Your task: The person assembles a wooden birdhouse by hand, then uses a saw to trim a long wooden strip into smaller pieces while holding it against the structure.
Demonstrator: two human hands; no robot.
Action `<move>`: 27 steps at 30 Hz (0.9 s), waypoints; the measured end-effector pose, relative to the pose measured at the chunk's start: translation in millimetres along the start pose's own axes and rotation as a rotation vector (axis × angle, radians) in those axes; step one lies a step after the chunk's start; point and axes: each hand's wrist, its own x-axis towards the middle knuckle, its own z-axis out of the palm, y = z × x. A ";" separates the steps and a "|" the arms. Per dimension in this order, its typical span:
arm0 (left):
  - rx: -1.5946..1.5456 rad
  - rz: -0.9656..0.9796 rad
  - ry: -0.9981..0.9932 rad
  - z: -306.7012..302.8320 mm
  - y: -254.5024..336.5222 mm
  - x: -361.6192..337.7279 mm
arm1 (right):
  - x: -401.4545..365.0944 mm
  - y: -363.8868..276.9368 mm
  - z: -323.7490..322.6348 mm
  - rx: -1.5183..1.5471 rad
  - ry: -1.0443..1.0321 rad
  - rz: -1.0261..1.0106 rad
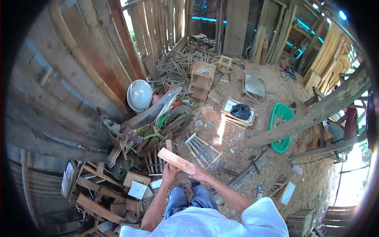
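Note:
A short, flat wooden board (176,160) is held out at a slant in front of my body. Its left end is higher than its right end. Under its left part, my left hand (169,173) grips the lower edge. Near the right end, my right hand (198,173) has hold of the board too. A narrower wood strip (169,145) sticks up behind the board; whether I hold it as well cannot be made out. On the ground just beyond lies a slatted wooden frame (203,151).
A green motorcycle (156,134) leans at the left, near piled wooden pieces (100,207). Ahead are a small table (238,112) with a black bag and a green basin (281,126). A slanting log (308,112) crosses the right side. A hammer (254,164) lies right of centre.

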 end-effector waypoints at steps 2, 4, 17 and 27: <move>0.350 0.331 0.149 4.4 23.9 9.3 | 0.0 -7.9 -12.6 0.048 0.073 -0.055; 0.397 0.155 0.030 -2.0 48.9 22.9 | 3.4 -17.2 -20.8 0.084 0.167 -0.064; 0.315 0.224 -0.107 13.0 82.7 118.1 | 61.5 -16.4 -69.9 -0.125 0.446 -0.024; 0.546 0.610 -0.317 49.5 225.5 217.8 | 156.6 14.0 -208.2 -0.106 0.586 -0.145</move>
